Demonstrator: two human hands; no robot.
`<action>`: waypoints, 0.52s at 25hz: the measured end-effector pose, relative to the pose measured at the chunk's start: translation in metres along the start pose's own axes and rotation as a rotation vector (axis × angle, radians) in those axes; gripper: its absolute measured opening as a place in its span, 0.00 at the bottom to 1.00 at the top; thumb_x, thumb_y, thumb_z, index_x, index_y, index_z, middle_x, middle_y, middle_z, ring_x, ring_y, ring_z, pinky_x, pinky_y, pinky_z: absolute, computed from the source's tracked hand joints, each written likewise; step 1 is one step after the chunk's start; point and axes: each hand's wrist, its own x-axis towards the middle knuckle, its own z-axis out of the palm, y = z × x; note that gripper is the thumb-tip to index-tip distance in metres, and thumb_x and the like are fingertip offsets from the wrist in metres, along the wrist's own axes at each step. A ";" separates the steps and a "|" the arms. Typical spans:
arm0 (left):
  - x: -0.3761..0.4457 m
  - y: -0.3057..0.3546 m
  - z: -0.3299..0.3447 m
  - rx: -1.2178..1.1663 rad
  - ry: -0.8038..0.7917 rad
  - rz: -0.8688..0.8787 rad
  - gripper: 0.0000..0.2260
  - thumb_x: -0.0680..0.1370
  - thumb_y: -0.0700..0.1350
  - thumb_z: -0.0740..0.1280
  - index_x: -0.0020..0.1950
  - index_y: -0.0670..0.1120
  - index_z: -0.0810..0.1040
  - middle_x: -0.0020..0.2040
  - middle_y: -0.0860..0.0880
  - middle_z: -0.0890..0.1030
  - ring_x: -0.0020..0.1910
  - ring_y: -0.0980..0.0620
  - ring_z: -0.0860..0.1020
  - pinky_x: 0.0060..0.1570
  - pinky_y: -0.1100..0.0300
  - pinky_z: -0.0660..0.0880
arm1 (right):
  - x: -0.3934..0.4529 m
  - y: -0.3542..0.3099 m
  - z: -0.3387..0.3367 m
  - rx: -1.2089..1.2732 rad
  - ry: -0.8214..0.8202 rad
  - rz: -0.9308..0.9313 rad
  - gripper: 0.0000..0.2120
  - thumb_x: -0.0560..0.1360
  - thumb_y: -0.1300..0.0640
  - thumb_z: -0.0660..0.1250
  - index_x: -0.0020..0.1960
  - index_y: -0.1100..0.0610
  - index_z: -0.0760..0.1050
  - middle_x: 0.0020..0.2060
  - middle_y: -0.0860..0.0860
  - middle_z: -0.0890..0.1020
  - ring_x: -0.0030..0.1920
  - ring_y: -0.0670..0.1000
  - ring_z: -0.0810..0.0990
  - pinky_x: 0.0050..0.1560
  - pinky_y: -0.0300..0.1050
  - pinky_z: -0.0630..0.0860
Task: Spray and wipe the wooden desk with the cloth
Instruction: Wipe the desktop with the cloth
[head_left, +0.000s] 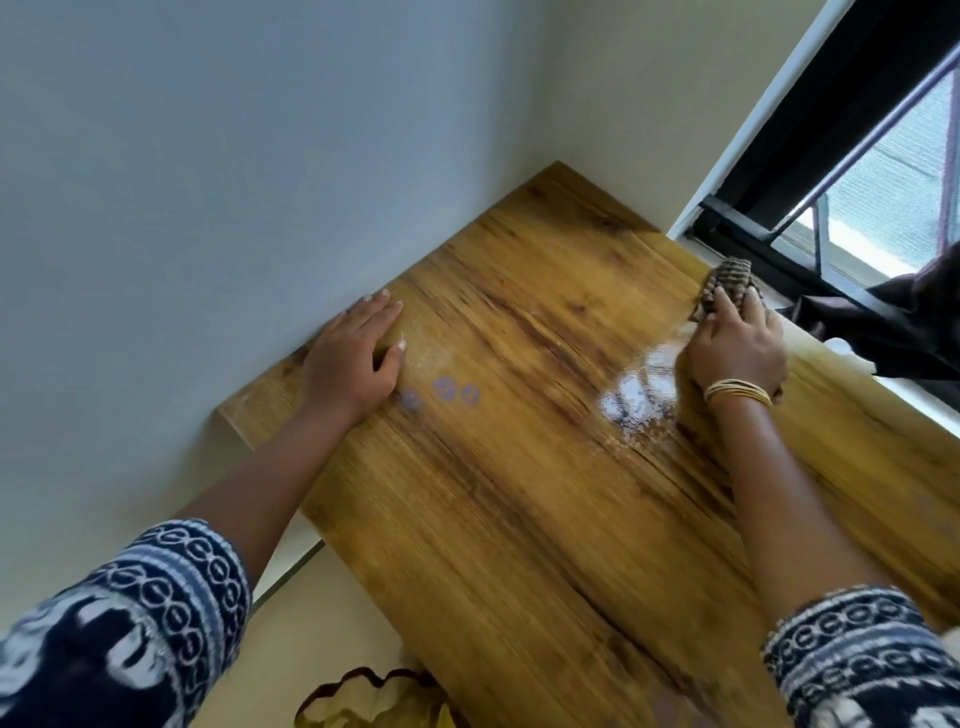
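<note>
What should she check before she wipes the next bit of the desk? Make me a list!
1. Cloth in the right hand: ok, fingers press on it.
2. Left hand steadying the wooden desk: ok, flat on the wood.
3. Wet spray patch still to wipe: not ok, droplets glisten beside the right hand.
4. Purple marks near the left hand: not ok, still there.
5. Spray bottle within reach: cannot tell, none in view.

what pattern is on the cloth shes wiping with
Dark brown and tan stripes on the cloth, under her right hand; seen in the head view.
</note>
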 end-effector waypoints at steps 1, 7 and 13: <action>-0.001 0.000 0.000 0.001 0.003 0.002 0.23 0.80 0.51 0.61 0.75 0.51 0.67 0.76 0.52 0.65 0.76 0.54 0.62 0.73 0.60 0.54 | -0.004 -0.012 0.002 -0.009 0.002 0.031 0.22 0.80 0.48 0.54 0.73 0.46 0.67 0.74 0.55 0.67 0.70 0.61 0.67 0.66 0.60 0.68; -0.008 0.006 -0.008 -0.008 0.005 0.013 0.21 0.81 0.50 0.61 0.74 0.48 0.69 0.74 0.49 0.68 0.75 0.51 0.64 0.75 0.55 0.57 | -0.073 -0.165 0.004 0.002 -0.109 -0.462 0.24 0.79 0.47 0.50 0.75 0.45 0.62 0.74 0.52 0.65 0.73 0.58 0.63 0.65 0.59 0.71; -0.061 0.004 -0.027 -0.037 0.098 -0.087 0.22 0.77 0.50 0.61 0.70 0.44 0.73 0.70 0.45 0.74 0.72 0.47 0.68 0.73 0.51 0.60 | -0.097 -0.192 -0.005 0.196 -0.246 -0.930 0.19 0.79 0.48 0.58 0.69 0.42 0.72 0.73 0.46 0.68 0.72 0.52 0.67 0.67 0.52 0.70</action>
